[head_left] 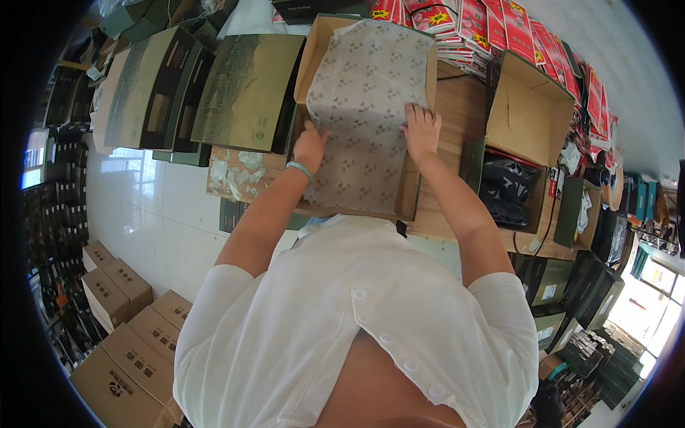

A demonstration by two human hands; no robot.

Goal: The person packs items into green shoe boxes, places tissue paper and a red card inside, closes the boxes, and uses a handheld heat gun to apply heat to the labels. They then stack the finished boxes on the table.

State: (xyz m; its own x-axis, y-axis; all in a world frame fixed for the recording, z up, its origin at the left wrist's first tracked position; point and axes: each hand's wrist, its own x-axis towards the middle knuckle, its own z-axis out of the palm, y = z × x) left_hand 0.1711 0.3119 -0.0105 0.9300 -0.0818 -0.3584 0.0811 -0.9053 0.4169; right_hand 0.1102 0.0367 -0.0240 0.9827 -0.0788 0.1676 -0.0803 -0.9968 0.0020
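On one tissue sheet (364, 107) (patterned), two hands (421, 132).

Two hands: left hand (311, 146), right hand (421, 130). One patterned tissue sheet (367, 93). One open tray box (421, 178). One bracelet (300, 169). Two open cardboard boxes at right: (526, 107), (578, 210).

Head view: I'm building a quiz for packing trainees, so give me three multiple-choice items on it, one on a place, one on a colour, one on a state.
1. Where does the patterned tissue paper lie?
A on the floor
B in the open cardboard box
C on the red packets

2. What colour is the wrist band?
A pale green
B red
C black

3. How are the hands?
A clenched in fists
B holding scissors
C flat on the paper

Answers:
1 B, the box walls frame the sheet.
2 A, it circles the left wrist.
3 C, left hand and right hand press it open-palmed.
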